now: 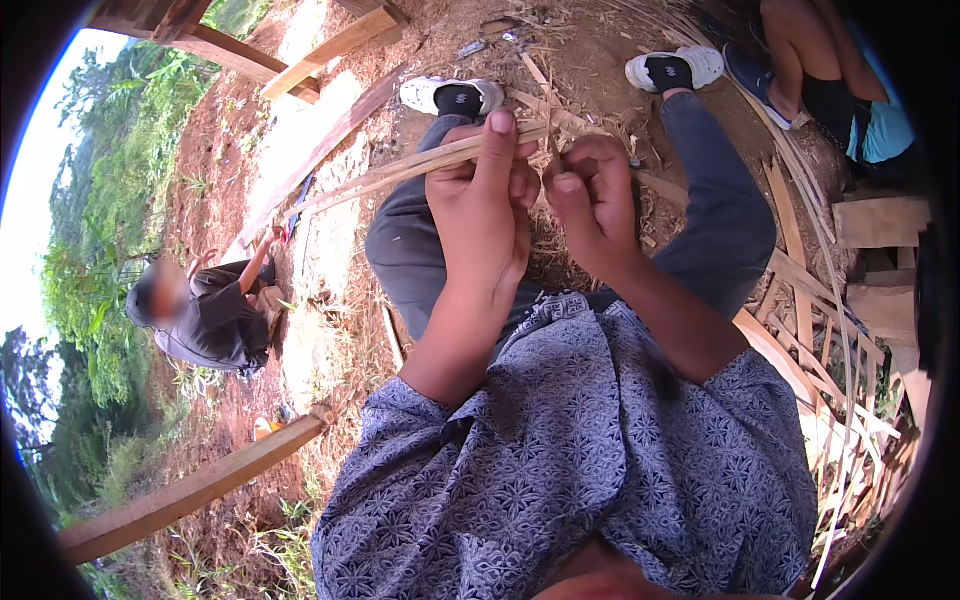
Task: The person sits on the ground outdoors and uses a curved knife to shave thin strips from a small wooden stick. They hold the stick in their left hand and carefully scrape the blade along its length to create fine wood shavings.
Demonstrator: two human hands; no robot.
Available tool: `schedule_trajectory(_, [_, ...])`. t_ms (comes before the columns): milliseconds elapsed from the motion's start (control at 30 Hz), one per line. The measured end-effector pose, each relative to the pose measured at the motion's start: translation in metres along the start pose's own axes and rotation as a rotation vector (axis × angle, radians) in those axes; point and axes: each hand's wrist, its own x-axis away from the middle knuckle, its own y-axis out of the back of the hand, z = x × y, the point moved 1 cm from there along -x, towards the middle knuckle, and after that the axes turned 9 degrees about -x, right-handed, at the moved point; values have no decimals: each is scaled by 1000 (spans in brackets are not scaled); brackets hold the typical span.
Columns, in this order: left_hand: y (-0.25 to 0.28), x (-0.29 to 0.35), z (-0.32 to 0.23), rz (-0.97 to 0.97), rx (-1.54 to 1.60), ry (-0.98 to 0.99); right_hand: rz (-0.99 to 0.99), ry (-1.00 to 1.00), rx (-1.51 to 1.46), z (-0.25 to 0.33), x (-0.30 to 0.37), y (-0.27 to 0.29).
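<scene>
Long, thin, pale split-wood strips (385,176) run from my left hand (478,205) out toward the far left. The fingers of that hand are closed round the strips, with its thumb lying along the top. Beside it, my right hand (598,205) pinches a thin, brown, blade-like piece (554,148) between thumb and curled fingers. This piece stands upright against the near ends of the strips; its exact kind is hard to make out. Both hands are close together above the ground between my bent knees.
A person in dark clothes (225,310) crouches at the left. Another person's bare leg (787,60) shows at the far right. Split wood pieces (800,330) lie heaped on the right, beside wooden blocks (885,222). A timber beam (200,485) crosses the lower left. Shavings litter the soil.
</scene>
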Motion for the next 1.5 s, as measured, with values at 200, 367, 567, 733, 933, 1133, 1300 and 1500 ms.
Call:
schedule_trajectory(200, [-4, 7, -2, 73, 205, 328, 50, 217, 251, -1, -5, 28])
schedule_trajectory(367, [-3, 14, -9, 104, 300, 491, 145, 308, 370, 0, -14, 63])
schedule_trajectory(567, [5, 33, -40, 292, 247, 216, -300, -62, 272, 10, -38, 136])
schedule_trajectory(733, [11, 19, -26, 212, -28, -82, 0, -473, 18, 44, -11, 69])
schedule_trajectory(933, [9, 23, -31, 174, -242, -253, 6, -491, -141, 80, 4, 22])
schedule_trajectory(1133, [7, 23, -28, 145, -297, -405, -15, -395, -229, 82, 16, -9])
schedule_trajectory(1300, [9, 23, -26, 96, -415, -497, 113, -414, -223, 85, 15, -20])
schedule_trajectory(1500, [11, 24, -25, 82, -456, -556, 104, -425, -215, 81, 11, -26])
